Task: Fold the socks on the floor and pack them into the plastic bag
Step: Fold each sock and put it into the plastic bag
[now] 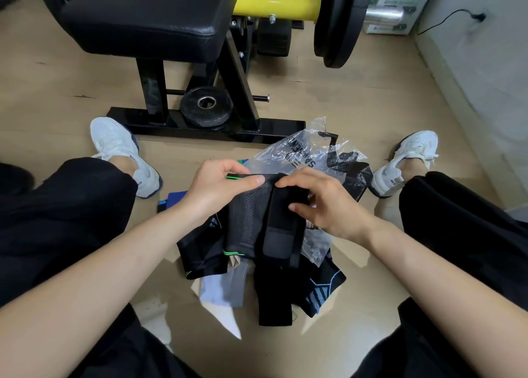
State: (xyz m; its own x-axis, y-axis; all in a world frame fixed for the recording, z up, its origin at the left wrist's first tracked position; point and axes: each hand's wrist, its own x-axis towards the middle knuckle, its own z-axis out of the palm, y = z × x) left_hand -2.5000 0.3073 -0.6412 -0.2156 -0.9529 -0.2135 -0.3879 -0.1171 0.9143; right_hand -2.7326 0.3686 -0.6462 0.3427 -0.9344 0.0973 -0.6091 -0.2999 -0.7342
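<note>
Pinching the green-trimmed cuff of a black mesh sock (251, 220) between thumb and forefinger, the left hand (217, 189) is seen in a closed grip, while the sock's folded part is clasped by the right hand (328, 209), fingers curled over it. The sock is held just above a loose pile of socks (274, 297) on the floor (57, 92), and the clear plastic bag (303, 152) is seen crumpled just beyond the hands, near the base of a weight bench (137, 20).
</note>
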